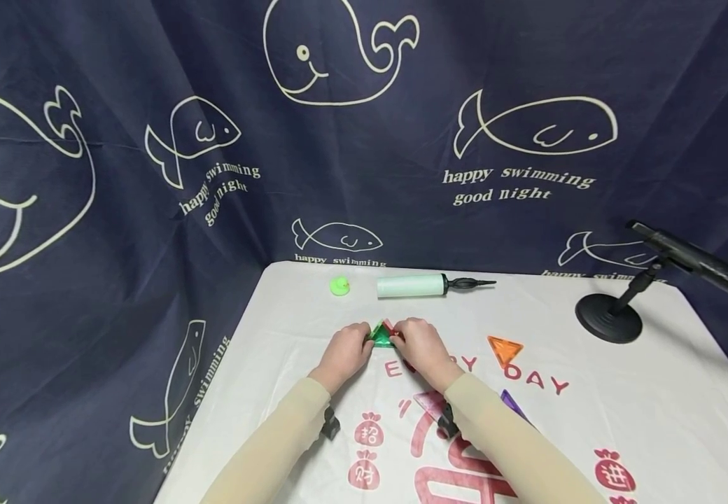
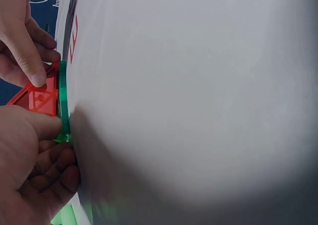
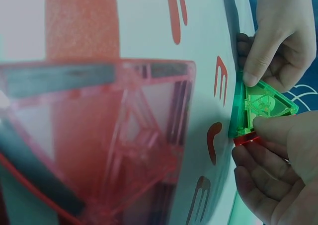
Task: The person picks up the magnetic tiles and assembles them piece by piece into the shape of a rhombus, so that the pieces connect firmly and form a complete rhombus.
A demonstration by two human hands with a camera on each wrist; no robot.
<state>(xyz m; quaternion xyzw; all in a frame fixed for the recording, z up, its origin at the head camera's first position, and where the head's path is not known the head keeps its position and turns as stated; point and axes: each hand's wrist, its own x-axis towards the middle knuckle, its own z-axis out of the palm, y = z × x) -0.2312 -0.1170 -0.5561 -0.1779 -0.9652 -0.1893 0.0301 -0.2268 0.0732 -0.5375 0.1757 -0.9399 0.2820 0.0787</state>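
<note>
Both hands meet over a small group of upright translucent triangular tiles on the table. The left hand (image 1: 344, 355) pinches the left side, where a light green tile (image 3: 271, 106) leans. From the right, the right hand (image 1: 425, 351) grips a red tile (image 2: 43, 100) between thumb and fingers. A dark green tile (image 1: 381, 339) faces the wearer between them, its edge against the red one in the left wrist view. Fingers cover the tile corners, so whether every edge touches cannot be told.
An orange triangle (image 1: 504, 349) lies right of the hands; a pink tile (image 3: 149, 140) and purple tile (image 1: 512, 404) lie nearer, partly behind the right forearm. Behind stand a green duck (image 1: 339, 285) and a pump (image 1: 411, 286). A black stand (image 1: 610, 319) is at right.
</note>
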